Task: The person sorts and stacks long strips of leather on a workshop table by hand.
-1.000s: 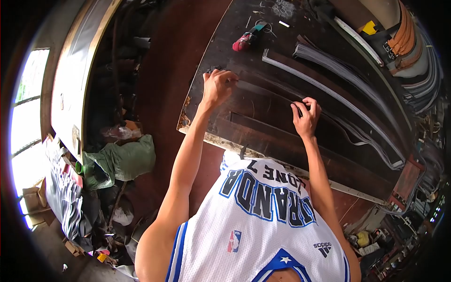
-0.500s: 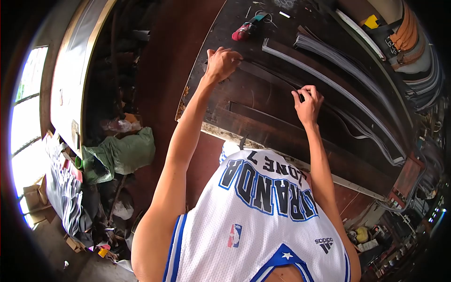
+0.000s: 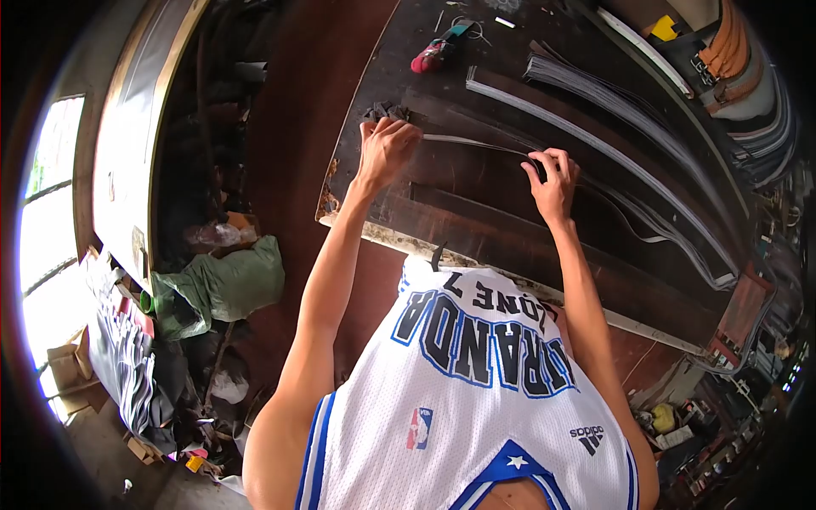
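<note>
A thin dark strip with a pale edge (image 3: 476,142) runs between my two hands above a dark table (image 3: 459,183). Its left end is in the closed fingers of my left hand (image 3: 390,153), beside a crumpled dark cloth (image 3: 385,111). Farther right, my right hand (image 3: 554,180) pinches the strip between thumb and fingers. Loose strips (image 3: 633,217) trail away to the right of this hand. Beyond my hands lie a long narrow stack of strips (image 3: 586,140) and a wider bundle of strips (image 3: 616,102).
A red and teal item (image 3: 435,53) lies near the table's far left. Brown belts (image 3: 733,55) hang at the upper right. On the left are a green sack (image 3: 225,280) and piled sheets (image 3: 127,365). The table's near edge (image 3: 425,242) runs close to my body.
My left hand has moved slightly nearer to me and left, uncovering the crumpled dark cloth. The strip between my hands now shows its pale edge. My right hand has barely moved.
</note>
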Demonstrator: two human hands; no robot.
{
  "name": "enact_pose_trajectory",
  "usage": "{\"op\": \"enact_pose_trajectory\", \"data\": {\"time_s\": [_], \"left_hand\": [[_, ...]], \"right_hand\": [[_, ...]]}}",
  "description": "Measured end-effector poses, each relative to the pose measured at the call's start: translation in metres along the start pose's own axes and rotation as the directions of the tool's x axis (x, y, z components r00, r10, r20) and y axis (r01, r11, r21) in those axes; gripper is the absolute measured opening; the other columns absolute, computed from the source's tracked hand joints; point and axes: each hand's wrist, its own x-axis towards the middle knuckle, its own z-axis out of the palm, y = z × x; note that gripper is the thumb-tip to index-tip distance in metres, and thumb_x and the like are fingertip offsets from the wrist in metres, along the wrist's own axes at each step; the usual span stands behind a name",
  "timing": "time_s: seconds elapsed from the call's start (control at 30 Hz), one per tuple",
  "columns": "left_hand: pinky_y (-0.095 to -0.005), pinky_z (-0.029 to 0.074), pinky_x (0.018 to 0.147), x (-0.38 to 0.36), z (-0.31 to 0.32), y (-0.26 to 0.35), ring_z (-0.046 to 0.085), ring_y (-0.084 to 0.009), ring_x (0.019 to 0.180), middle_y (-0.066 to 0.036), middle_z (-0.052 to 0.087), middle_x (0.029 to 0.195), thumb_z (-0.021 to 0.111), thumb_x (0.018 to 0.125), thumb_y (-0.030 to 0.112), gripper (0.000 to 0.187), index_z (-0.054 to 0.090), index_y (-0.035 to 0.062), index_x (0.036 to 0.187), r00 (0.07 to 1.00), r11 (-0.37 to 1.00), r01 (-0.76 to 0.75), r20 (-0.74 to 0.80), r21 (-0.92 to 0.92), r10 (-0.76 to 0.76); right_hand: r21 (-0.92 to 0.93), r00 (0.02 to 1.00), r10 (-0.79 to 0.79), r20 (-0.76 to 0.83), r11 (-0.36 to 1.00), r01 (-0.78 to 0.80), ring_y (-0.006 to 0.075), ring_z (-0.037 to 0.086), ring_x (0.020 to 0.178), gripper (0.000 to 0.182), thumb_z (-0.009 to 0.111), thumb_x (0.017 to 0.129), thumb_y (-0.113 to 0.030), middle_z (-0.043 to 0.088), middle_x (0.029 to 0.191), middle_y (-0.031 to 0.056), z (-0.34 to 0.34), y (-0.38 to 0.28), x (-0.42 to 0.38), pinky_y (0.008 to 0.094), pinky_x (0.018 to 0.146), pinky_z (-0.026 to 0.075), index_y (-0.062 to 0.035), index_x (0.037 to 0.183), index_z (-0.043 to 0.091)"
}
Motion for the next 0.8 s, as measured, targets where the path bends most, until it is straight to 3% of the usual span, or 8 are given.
{"op": "enact_pose_trajectory", "data": {"time_s": [0.13, 0.33, 0.5, 0.8], "left_hand": [[-0.039, 0.036, 0.086, 0.007, 0.001, 0.0, 0.062, -0.0195, 0.089, 0.002, 0.069, 0.091, 0.07, 0.086, 0.016, 0.007, 0.071, 0.0156, 0.093, 0.998, 0.998, 0.058, 0.003, -0.036, -0.058], [-0.0401, 0.037, 0.087, 0.04, 0.015, -0.003, 0.063, -0.0185, 0.093, 0.002, 0.071, 0.093, 0.069, 0.086, 0.018, 0.006, 0.07, 0.0159, 0.092, 0.985, 0.995, 0.089, 0.149, -0.034, -0.083], [-0.0403, 0.035, 0.09, 0.058, 0.034, 0.003, 0.063, -0.0175, 0.097, 0.003, 0.073, 0.097, 0.071, 0.084, 0.019, 0.013, 0.073, 0.0188, 0.097, 0.994, 0.996, -0.064, 0.089, -0.059, 0.07], [-0.04, 0.035, 0.089, 0.059, 0.034, 0.011, 0.062, -0.0181, 0.094, 0.003, 0.073, 0.099, 0.071, 0.082, 0.018, 0.018, 0.074, 0.0198, 0.1, 0.993, 0.997, -0.072, 0.092, 0.011, 0.07]], "right_hand": [[-0.04, 0.997, -0.073, -0.011, 0.997, 0.072, 0.0225, 0.059, 0.091, 0.016, 0.077, 0.084, -0.019, 0.062, 0.096, 0.0001, -0.005, 0.001, 0.003, 0.0409, 0.088, 0.04, -0.0134, 0.093, 0.065], [0.038, 0.999, -0.006, 0.042, 0.999, 0.004, 0.0243, 0.063, 0.084, 0.013, 0.075, 0.085, -0.017, 0.069, 0.088, 0.0013, -0.013, 0.015, 0.003, 0.0408, 0.086, 0.042, -0.0106, 0.09, 0.064], [0.004, 0.996, 0.068, 0.065, 0.998, -0.069, 0.0227, 0.063, 0.082, 0.014, 0.076, 0.084, -0.017, 0.068, 0.086, 0.0, -0.021, 0.027, -0.002, 0.0405, 0.085, 0.042, -0.0109, 0.088, 0.064], [0.016, 0.996, 0.08, 0.036, 0.997, -0.081, 0.0227, 0.063, 0.082, 0.015, 0.077, 0.083, -0.016, 0.069, 0.086, 0.0001, -0.021, 0.026, -0.005, 0.0406, 0.086, 0.042, -0.0106, 0.088, 0.065]]}}
